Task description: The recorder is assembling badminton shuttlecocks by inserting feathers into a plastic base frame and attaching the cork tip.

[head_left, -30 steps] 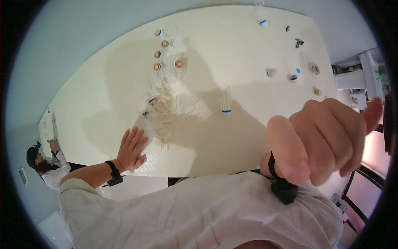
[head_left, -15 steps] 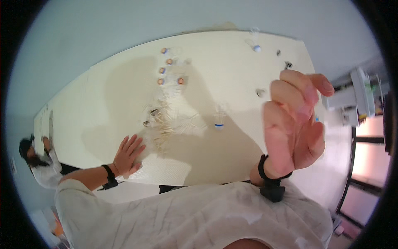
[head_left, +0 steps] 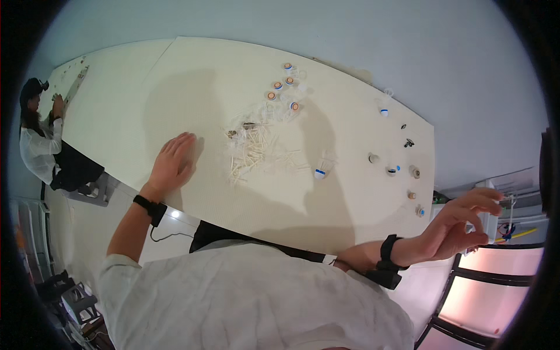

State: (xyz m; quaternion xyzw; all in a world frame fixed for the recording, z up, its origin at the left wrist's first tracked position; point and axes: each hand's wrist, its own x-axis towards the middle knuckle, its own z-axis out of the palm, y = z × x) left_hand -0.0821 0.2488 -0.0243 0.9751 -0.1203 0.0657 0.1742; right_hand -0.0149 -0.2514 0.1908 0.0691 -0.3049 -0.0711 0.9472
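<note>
Head view shows the left hand point(head_left: 174, 161) lying flat on the table point(head_left: 146, 93), fingers spread and pressed down, holding nothing; it looks planted there as a brace for the leaning body. A heap of pale sticks point(head_left: 254, 150) lies at about three o'clock from those fingertips, near but not touching. Just past the heap, at two o'clock, stand small orange-capped cups point(head_left: 279, 86), grouped as if sorted. A blue-based cup point(head_left: 319, 170) sits beyond the sticks. The right hand point(head_left: 458, 224) hangs off the table's edge at four o'clock, fingers loosely curled and half open, empty, well apart from everything.
</note>
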